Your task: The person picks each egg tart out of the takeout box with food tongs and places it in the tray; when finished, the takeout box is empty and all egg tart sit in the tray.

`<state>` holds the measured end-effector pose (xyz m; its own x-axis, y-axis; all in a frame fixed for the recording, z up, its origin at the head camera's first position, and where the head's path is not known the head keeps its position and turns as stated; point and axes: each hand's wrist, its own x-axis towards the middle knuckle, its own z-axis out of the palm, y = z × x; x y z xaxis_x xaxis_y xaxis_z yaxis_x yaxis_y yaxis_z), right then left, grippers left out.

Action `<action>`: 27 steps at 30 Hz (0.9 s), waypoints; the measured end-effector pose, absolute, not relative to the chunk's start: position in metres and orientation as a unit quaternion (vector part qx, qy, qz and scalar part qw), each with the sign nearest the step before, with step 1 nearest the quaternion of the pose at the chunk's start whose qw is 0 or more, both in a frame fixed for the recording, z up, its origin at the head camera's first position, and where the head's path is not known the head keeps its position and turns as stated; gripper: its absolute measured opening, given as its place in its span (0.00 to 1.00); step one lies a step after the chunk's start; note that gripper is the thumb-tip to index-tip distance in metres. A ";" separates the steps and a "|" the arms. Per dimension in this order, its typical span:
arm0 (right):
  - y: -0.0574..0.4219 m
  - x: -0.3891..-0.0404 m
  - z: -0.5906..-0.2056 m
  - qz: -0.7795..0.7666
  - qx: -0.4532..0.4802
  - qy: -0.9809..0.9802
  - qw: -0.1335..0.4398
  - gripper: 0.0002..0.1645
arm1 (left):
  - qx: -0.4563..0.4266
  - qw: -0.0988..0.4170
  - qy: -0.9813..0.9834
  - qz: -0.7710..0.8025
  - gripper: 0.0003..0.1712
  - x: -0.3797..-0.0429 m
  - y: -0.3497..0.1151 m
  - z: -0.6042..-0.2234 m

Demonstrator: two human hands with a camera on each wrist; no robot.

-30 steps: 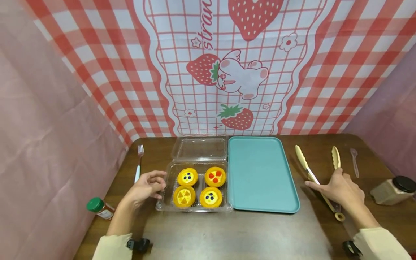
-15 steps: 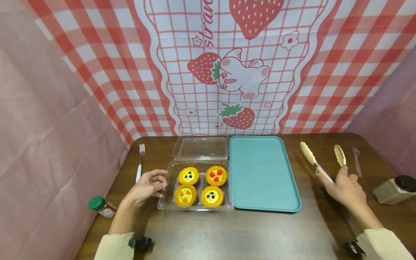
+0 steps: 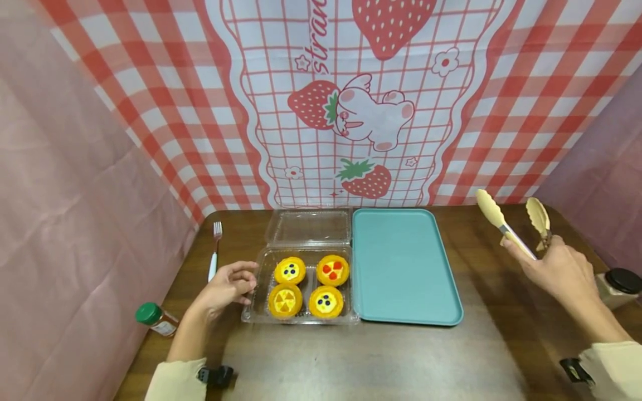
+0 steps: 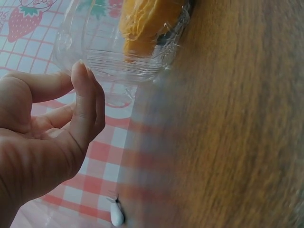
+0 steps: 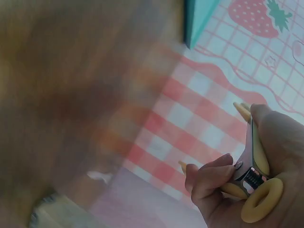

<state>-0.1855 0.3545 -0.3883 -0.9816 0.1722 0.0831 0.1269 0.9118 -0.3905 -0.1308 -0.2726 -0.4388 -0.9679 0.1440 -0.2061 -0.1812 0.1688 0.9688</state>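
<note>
My right hand (image 3: 564,273) holds a pair of tongs (image 3: 491,210) with cream scalloped tips spread wide. It is raised over the table's right side. In the right wrist view, the tongs' ring (image 5: 268,194) lies by the palm. My left hand (image 3: 228,289) is at the left edge of a clear plastic container (image 3: 313,322), with thumb and fingertip pinching its rim in the left wrist view. The container's lid (image 3: 311,227) lies folded back. Inside sit several egg tarts, including one with red fruit (image 3: 333,270) and one with yellow wedges (image 3: 285,301).
A teal tray (image 3: 403,267) lies right of the container. A fork (image 3: 215,248) and a green-capped spice bottle (image 3: 156,318) are on the left. A black-lidded jar (image 3: 619,287) stands far right, partly behind my right hand. A checked cloth (image 3: 200,111) hangs behind the table.
My right hand has gripped the tongs, lifted them off the table and moved right and away. It now covers the clear plastic fork-like utensil. The left hand stays in place.
</note>
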 end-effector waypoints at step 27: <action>0.285 -0.198 -0.302 0.152 0.104 -0.973 0.137 0.41 | -0.037 0.122 0.744 0.656 0.26 -0.132 -0.272 -0.440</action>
<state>-0.1978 0.2851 -0.3024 -0.9411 -0.1604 0.2976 -0.2435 0.9323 -0.2675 -0.1318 -0.2720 -0.4401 -0.9677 0.1050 -0.2291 -0.2143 0.1357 0.9673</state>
